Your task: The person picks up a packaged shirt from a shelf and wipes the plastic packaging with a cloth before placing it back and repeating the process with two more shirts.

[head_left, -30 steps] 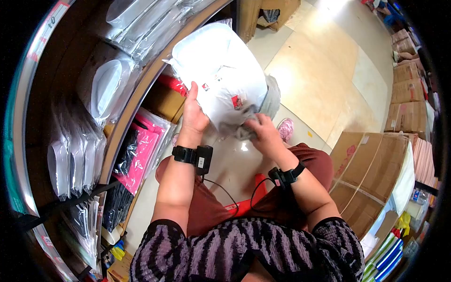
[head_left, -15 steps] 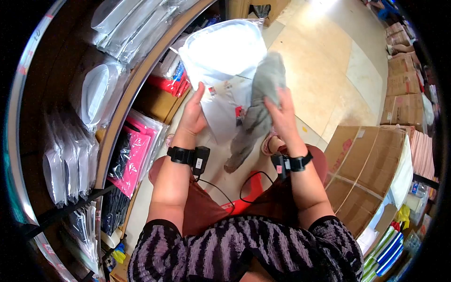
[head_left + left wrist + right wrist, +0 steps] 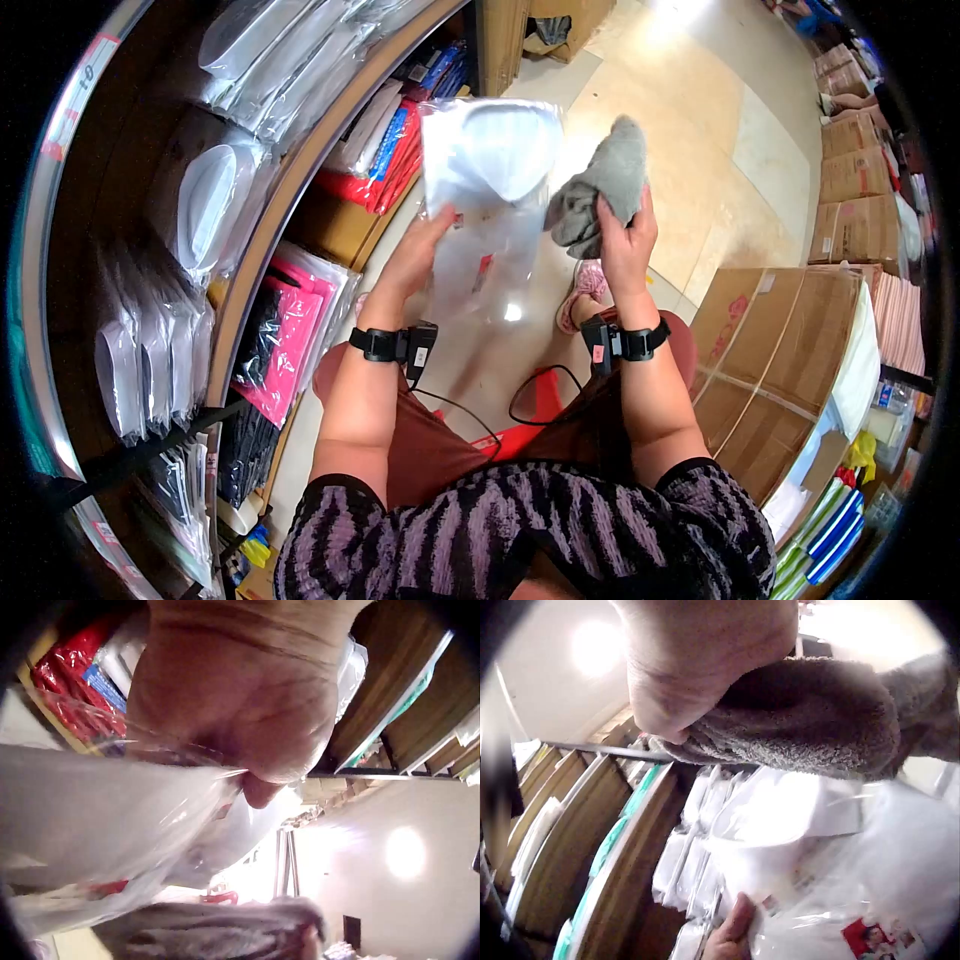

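My left hand (image 3: 428,243) pinches the lower edge of a clear plastic bag of white dishes (image 3: 490,160), held upright in front of the shelves. In the left wrist view the bag (image 3: 97,817) fills the lower left under my palm (image 3: 247,690). My right hand (image 3: 626,240) grips a bunched grey cloth (image 3: 600,185) just right of the bag. Seen from the right wrist, the cloth (image 3: 817,712) sits under my curled fingers (image 3: 697,667), with the bag (image 3: 840,847) below it and my left fingers (image 3: 731,934) on its edge.
Wooden shelves (image 3: 270,200) on the left hold bagged white plates (image 3: 205,195), red packs (image 3: 385,160) and pink packs (image 3: 285,330). Cardboard boxes (image 3: 780,350) stand at the right. A red stool (image 3: 520,425) shows between my knees over the tiled floor (image 3: 690,130).
The right hand has lifted the grey cloth off the bag and bunched it up to the right. The bag has turned more upright and narrower in my left hand.
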A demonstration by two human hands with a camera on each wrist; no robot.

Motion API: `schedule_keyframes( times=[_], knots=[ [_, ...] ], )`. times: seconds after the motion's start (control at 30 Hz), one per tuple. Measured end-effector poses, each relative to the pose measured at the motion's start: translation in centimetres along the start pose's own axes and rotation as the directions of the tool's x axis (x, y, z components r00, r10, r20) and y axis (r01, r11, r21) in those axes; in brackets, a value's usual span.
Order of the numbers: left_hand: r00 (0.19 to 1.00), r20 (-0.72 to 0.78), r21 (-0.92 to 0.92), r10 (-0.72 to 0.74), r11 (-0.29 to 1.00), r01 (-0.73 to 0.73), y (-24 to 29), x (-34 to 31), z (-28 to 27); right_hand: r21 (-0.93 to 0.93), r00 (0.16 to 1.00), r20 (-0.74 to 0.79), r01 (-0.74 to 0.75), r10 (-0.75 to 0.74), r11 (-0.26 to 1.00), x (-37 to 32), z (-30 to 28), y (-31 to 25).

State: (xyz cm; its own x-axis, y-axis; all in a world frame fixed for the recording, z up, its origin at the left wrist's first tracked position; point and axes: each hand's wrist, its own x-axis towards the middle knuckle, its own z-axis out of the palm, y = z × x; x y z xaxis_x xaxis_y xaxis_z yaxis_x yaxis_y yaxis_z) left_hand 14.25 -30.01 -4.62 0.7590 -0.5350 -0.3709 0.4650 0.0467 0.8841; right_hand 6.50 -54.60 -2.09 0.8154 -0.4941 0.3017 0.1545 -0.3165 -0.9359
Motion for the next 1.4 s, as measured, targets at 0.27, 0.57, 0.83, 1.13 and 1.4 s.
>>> schedule_keyframes(
  times=[0.27, 0.57, 0.83, 1.13, 1.4],
  knots=[
    [0.971, 0.232, 0.369, -0.062, 0.929, -0.029, -2.5, -1.3, 3.9, -0.486, 0.887, 0.294, 0.46, -0.356, 0.743, -0.8, 3.9, -0.8],
    [0.977, 0.214, 0.012, 0.003, 1.0, -0.005, -1.9, -3.3, 3.7, -0.419, 0.977, -0.054, -0.208, 0.205, 0.884, 0.8, 1.0, 4.8],
    [0.991, 0.127, -0.265, -0.043, 0.961, 0.075, -0.4, -4.3, 1.2, 0.523, 0.781, 0.242, -0.605, 0.575, 0.601, 2.1, -0.6, 4.3],
    [0.997, 0.058, -0.25, -0.056, 0.966, 0.069, -0.8, -3.7, -0.5, 0.646, 0.739, 0.522, -0.669, 0.427, 0.368, 1.1, -2.0, 3.1],
    [0.911, -0.214, 0.536, 0.351, 0.822, -0.191, -3.4, -0.2, -0.9, 0.451, 0.814, 0.446, -0.563, 0.372, 0.693, 0.8, -0.7, -0.5]
  ],
)
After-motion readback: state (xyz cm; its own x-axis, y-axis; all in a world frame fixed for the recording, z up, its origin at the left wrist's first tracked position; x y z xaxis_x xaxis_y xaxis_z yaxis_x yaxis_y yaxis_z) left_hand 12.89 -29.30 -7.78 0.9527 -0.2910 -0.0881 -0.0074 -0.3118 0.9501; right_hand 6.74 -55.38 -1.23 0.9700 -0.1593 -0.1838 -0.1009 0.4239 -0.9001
